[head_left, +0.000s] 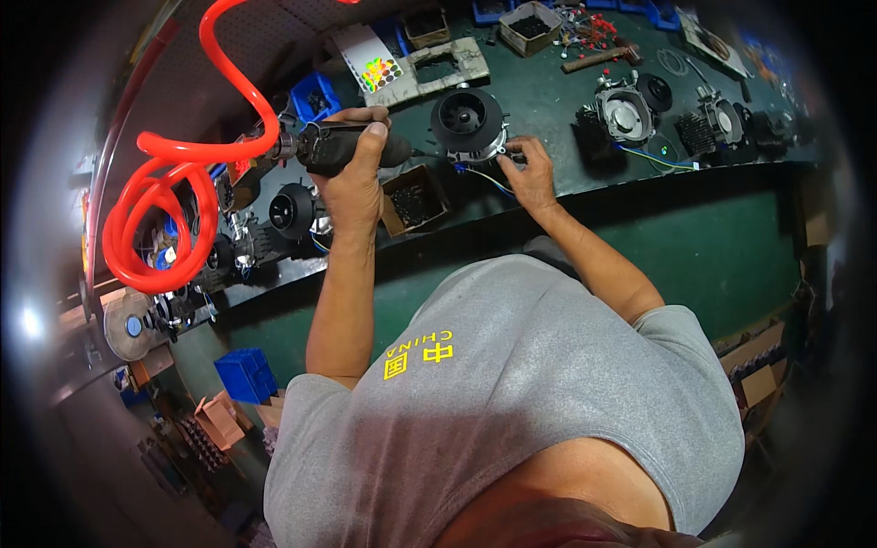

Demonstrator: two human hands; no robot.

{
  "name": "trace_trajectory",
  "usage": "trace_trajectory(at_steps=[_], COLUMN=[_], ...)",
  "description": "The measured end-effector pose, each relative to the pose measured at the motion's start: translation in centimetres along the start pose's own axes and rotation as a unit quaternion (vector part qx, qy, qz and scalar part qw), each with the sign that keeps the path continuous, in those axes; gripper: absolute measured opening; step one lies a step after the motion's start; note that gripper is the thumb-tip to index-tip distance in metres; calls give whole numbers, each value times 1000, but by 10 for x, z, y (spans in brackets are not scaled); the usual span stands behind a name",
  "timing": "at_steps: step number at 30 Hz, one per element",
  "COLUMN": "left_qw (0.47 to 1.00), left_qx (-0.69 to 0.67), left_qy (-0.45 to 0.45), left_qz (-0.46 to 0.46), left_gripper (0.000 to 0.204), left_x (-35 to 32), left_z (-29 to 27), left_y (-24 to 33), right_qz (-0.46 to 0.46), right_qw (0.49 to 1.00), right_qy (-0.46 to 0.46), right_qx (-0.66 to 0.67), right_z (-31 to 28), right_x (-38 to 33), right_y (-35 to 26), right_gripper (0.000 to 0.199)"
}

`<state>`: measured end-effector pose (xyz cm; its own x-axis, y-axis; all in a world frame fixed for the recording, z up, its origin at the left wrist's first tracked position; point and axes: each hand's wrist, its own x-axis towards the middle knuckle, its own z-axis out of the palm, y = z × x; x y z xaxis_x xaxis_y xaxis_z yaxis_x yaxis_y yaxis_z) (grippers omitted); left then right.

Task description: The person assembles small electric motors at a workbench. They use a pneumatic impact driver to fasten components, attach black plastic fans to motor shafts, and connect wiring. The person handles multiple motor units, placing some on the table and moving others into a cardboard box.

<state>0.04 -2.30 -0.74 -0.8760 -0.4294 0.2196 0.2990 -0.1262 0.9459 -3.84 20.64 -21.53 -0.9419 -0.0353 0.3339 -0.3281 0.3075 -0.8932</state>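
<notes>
My left hand [353,187] is closed round a black air screwdriver [331,149], held level above the bench. The tool's thin bit reaches right, to the near left side of a blower unit [466,119]. That unit has a round black fan wheel on top of a silver metal housing, with blue and yellow-green wires hanging from its near side. My right hand [532,175] grips the right edge of the housing with thumb and fingers. Whether the bit touches a screw is too small to tell. A red coiled air hose [183,151] runs to the tool's rear end.
An open box of small dark parts [416,199] stands at the bench edge between my arms. More part-built blower units [626,114] sit at right, and another fan unit [292,212] at left. A hammer [601,58], a blue bin [315,96] and a parts box [530,26] lie farther back.
</notes>
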Motion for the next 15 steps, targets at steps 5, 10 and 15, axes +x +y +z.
trace_trajectory(at_steps=[5, 10, 15], left_qw=[1000, 1000, 999], left_qx=[-6, -9, -8], left_qy=[14, 25, 29], left_qz=[-5, 6, 18], left_gripper=[23, 21, 21], left_x=[-2, -4, -2], left_z=[-2, -4, -5], left_y=[-7, -12, -9], right_qz=[18, 43, 48], right_qw=[1000, 999, 998], right_qy=[-13, -21, -24], right_qx=[9, 27, 22], right_z=[0, 1, 1], right_x=[-1, -2, -2], right_y=[1, 6, 6], right_gripper=[22, 21, 20])
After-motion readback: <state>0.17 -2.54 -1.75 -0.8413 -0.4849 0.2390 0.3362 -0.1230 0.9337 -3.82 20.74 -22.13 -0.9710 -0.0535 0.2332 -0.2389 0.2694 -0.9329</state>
